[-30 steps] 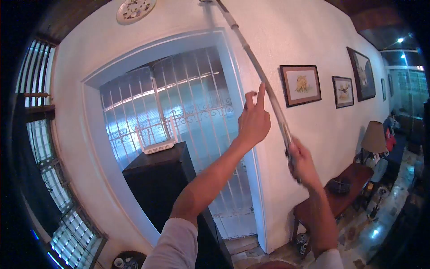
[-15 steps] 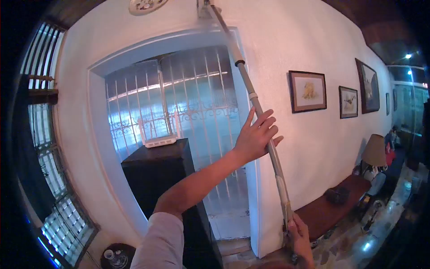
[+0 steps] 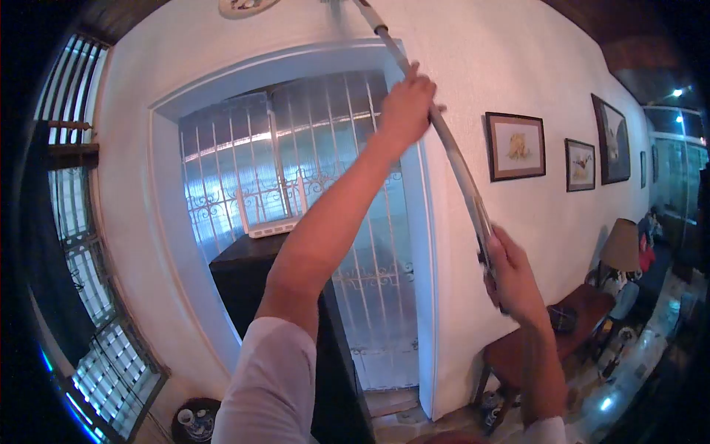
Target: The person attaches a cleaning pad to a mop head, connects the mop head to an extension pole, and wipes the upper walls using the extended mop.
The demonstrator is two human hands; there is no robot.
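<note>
A long grey pole (image 3: 460, 164) with a dark collar slants up and left across the wall; I cannot make out what its upper end carries at the top edge of the view. High on it, beside the door frame, my left hand (image 3: 408, 107) is closed around the shaft. Lower down, my right hand (image 3: 512, 270) grips the pole near its bottom end, where a darker part shows by the fingers. The pole's upper end is close to the white wall (image 3: 451, 81), above the doorway.
A barred doorway (image 3: 355, 244) stands ahead, with a white device (image 3: 272, 229) on a dark cabinet (image 3: 244, 255) before it. Framed pictures (image 3: 516, 146) hang at right above a brown bench (image 3: 592, 307). A lamp (image 3: 620, 244) stands beyond. A decorative plate (image 3: 246, 6) hangs above.
Both hands have risen, with the pole pushed further up and its top partly leaving the view. My left hand's fingers, looser before, now wrap the shaft.
</note>
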